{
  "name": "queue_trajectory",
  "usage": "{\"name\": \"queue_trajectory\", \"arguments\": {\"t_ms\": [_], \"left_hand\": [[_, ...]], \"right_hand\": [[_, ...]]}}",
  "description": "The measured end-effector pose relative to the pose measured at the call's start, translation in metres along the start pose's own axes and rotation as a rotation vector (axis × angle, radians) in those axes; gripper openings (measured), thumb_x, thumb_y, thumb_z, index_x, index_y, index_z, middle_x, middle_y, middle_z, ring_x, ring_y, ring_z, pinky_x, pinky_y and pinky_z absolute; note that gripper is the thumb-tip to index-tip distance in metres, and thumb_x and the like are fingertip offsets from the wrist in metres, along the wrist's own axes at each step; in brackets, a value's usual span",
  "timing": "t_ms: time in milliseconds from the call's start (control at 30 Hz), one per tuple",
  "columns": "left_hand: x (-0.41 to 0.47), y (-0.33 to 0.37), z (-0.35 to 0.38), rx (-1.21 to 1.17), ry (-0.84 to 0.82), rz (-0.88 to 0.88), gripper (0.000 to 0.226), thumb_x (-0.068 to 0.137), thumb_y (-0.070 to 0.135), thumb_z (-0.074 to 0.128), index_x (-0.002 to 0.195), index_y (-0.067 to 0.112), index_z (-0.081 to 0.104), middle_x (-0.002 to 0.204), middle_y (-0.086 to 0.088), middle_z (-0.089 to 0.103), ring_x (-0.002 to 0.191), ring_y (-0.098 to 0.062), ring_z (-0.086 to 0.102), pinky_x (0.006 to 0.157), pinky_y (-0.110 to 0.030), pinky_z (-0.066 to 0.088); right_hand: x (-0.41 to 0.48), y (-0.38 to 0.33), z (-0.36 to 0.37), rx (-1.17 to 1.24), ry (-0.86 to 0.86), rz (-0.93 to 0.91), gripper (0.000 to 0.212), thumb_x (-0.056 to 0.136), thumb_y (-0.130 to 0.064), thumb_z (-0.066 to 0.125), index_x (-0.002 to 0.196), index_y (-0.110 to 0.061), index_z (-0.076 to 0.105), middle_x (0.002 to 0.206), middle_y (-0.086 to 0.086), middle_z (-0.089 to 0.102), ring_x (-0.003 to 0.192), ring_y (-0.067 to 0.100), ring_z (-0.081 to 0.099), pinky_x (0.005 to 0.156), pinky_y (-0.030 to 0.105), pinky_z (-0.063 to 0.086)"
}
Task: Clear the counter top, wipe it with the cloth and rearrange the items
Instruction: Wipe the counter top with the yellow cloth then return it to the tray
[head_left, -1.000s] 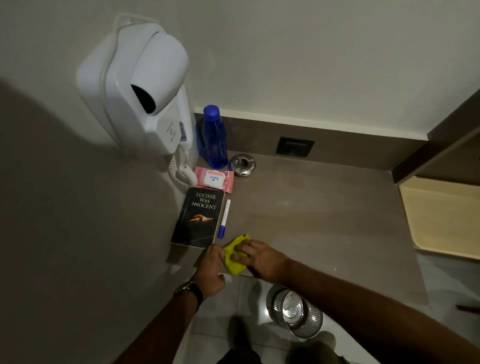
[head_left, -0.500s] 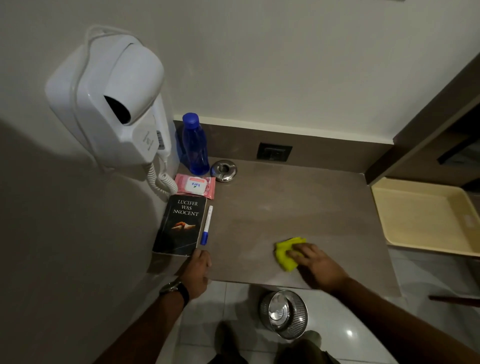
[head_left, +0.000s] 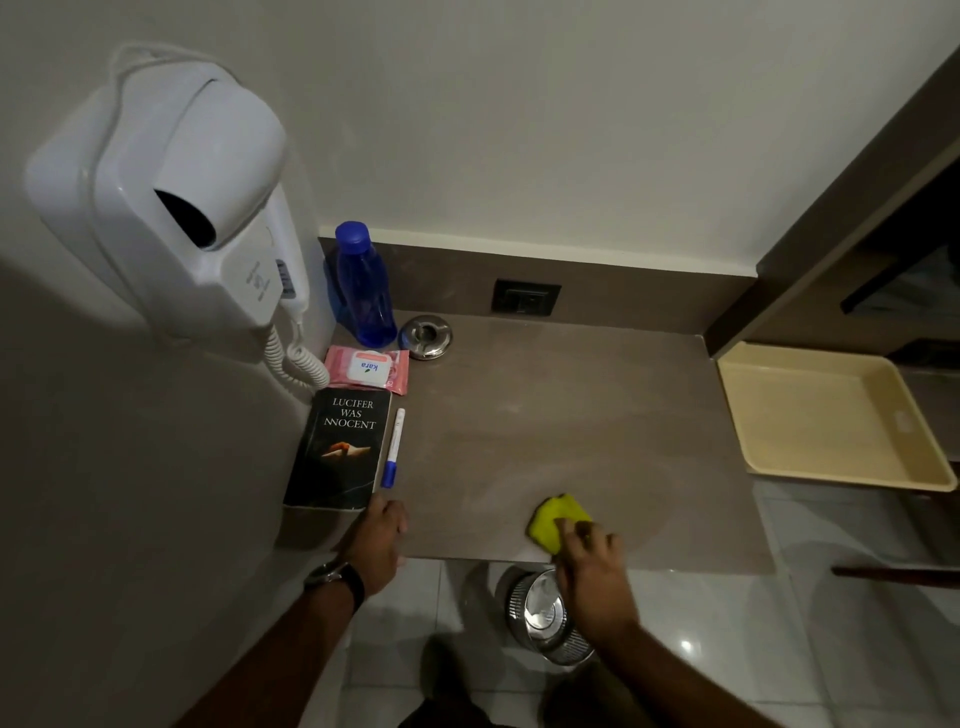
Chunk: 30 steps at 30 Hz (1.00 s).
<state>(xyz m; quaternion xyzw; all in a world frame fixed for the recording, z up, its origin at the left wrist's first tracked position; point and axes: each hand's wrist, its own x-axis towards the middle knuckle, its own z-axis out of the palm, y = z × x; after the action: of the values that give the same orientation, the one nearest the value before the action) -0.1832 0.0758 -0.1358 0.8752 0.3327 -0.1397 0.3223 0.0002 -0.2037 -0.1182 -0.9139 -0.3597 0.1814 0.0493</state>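
Wiping pass, front strip of table (head_left: 571, 415).

- Change: a second ago the yellow cloth (head_left: 553, 517) lay at the near corner of the book (head_left: 340, 452), both hands touching it. It has since swept right along the front edge and now sits right of centre, well apart from the book. Little further travel in the last half second.
- Right hand (head_left: 592, 564): fingers bent over the cloth's near side, gripping and pressing it down.
- Left hand (head_left: 379, 538): off the cloth, resting at the table edge just beside the book's corner, holding nothing, fingers relaxed.
- Judgement: wiping step underway. Front strip covered, rear area probably not.
- Book, pen (head_left: 393, 447), wipes pack (head_left: 369, 369), metal dish (head_left: 426, 338) and blue bottle (head_left: 363, 291) stand along the left wall, so the table under them is unwiped.

Unclear: right hand motion-blurred, exact finger positions not readable. Cloth partly covered by fingers. Table's dim surface shows faint smears only.
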Motion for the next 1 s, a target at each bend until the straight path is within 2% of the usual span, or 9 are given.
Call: {"name": "queue_trajectory", "arguments": {"t_ms": [267,367,467,533,633,700,767,867,1000], "left_hand": [[-0.001,0.001,0.005,-0.026,-0.004,-0.003,0.047,0.077,0.005,0.078,0.101,0.028,0.045,0.129,0.005,0.035,0.115,-0.016,0.053,0.104,-0.037,0.053],[-0.002,0.001,0.006,-0.031,0.001,-0.002,0.048,0.079,0.005,0.076,0.1,0.031,0.041,0.13,0.004,0.034,0.112,-0.015,0.052,0.102,-0.035,0.054],[-0.002,0.003,0.008,-0.04,0.015,0.001,0.048,0.079,0.005,0.077,0.1,0.031,0.042,0.129,0.005,0.034,0.113,-0.015,0.053,0.1,-0.033,0.055],[-0.002,0.004,0.007,-0.061,0.009,0.0,0.047,0.078,0.012,0.08,0.1,0.03,0.044,0.13,0.007,0.033,0.118,-0.012,0.048,0.103,-0.034,0.053],[-0.002,0.004,0.006,-0.081,0.031,0.004,0.043,0.077,0.025,0.083,0.1,0.027,0.047,0.127,0.008,0.036,0.117,-0.009,0.043,0.104,-0.034,0.05],[-0.003,0.006,0.005,-0.074,0.062,-0.005,0.039,0.078,0.026,0.082,0.098,0.027,0.048,0.121,0.009,0.039,0.115,-0.013,0.051,0.101,-0.032,0.051],[-0.004,0.009,0.006,-0.083,0.075,-0.025,0.038,0.08,0.022,0.08,0.096,0.028,0.047,0.122,0.009,0.039,0.116,-0.016,0.054,0.1,-0.033,0.051],[-0.004,0.01,0.008,-0.077,0.085,-0.048,0.038,0.08,0.018,0.079,0.094,0.028,0.045,0.127,0.008,0.04,0.121,-0.017,0.052,0.103,-0.037,0.052],[-0.002,0.013,0.006,-0.025,0.085,-0.075,0.04,0.079,0.021,0.08,0.095,0.028,0.045,0.125,0.005,0.042,0.116,-0.015,0.054,0.1,-0.035,0.053]], "right_hand": [[0.018,0.002,-0.015,-0.317,-0.163,-0.687,0.058,0.099,-0.037,0.043,0.156,-0.029,0.038,0.148,0.006,0.051,0.124,0.031,0.053,0.103,0.038,0.052],[0.027,0.046,-0.044,-0.444,-0.148,-0.771,0.052,0.1,-0.046,0.05,0.151,-0.037,0.048,0.145,0.001,0.059,0.123,0.024,0.062,0.096,0.033,0.058],[0.027,0.084,-0.064,-0.409,-0.135,-0.56,0.052,0.1,-0.049,0.046,0.149,-0.033,0.053,0.142,0.003,0.061,0.12,0.025,0.063,0.102,0.034,0.053],[0.022,0.101,-0.065,-0.343,-0.114,-0.264,0.058,0.098,-0.047,0.051,0.154,-0.031,0.047,0.145,0.004,0.056,0.122,0.028,0.055,0.105,0.036,0.048],[0.01,0.102,-0.055,-0.204,0.058,0.174,0.062,0.09,-0.038,0.069,0.149,-0.02,0.056,0.133,0.014,0.061,0.109,0.037,0.056,0.094,0.042,0.051],[0.005,0.087,-0.041,-0.164,0.087,0.256,0.061,0.087,-0.029,0.076,0.143,-0.011,0.061,0.125,0.021,0.062,0.101,0.041,0.056,0.088,0.045,0.052],[0.002,0.066,-0.027,-0.172,0.05,0.14,0.06,0.084,-0.025,0.08,0.14,-0.01,0.064,0.126,0.021,0.065,0.103,0.042,0.06,0.088,0.047,0.052],[0.008,0.031,-0.012,-0.238,-0.008,-0.268,0.06,0.081,-0.028,0.081,0.138,-0.018,0.066,0.13,0.013,0.069,0.108,0.037,0.069,0.087,0.043,0.057],[0.048,-0.01,-0.021,-0.313,-0.094,-0.662,0.054,0.093,-0.04,0.062,0.144,-0.023,0.06,0.134,0.007,0.066,0.114,0.029,0.066,0.092,0.038,0.055]]}}
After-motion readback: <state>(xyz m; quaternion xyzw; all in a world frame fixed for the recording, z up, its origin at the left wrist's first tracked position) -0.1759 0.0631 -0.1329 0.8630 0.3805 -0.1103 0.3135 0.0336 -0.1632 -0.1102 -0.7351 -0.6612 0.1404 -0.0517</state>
